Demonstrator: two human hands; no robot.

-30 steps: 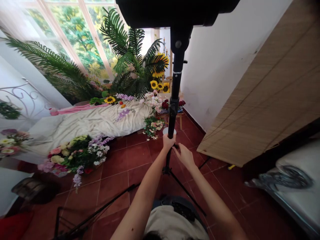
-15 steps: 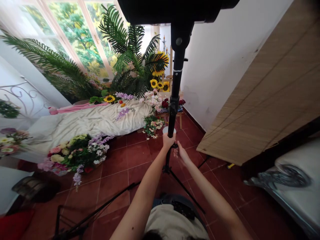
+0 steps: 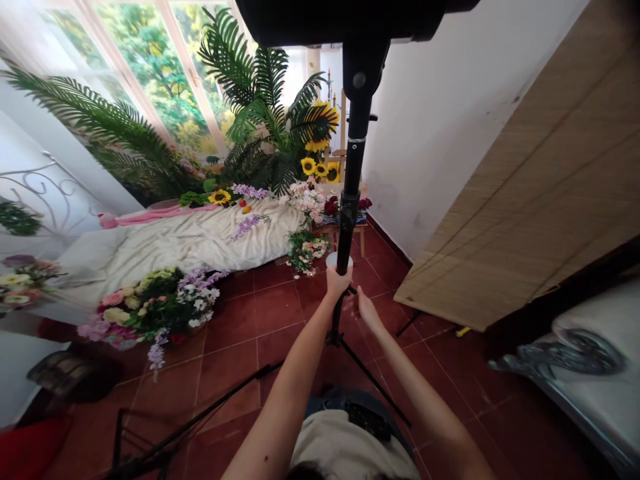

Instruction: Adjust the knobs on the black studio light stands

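Note:
A black light stand (image 3: 353,167) rises upright in front of me, with a large dark head (image 3: 357,20) cut off by the top edge. My left hand (image 3: 339,281) is wrapped around its pole, low down. Just below that grip a small black knob (image 3: 351,290) sticks out to the right. Beside the knob is my right hand (image 3: 366,311), its thumb and fingers apart and slightly blurred; I cannot tell whether a fingertip touches the knob. Thin stand legs (image 3: 375,381) spread over the floor beneath.
A bed with a cream cover (image 3: 200,240) and flower bunches (image 3: 135,307) lies to the left, below palm leaves (image 3: 273,87). A bamboo blind (image 3: 500,200) leans at right, near a carved silver frame (image 3: 575,357). Another black stand (image 3: 200,417) lies low on the red tiles (image 3: 280,307).
My right hand has shifted slightly and its thumb has come away from the knob a little. The left hand keeps its grip on the pole.

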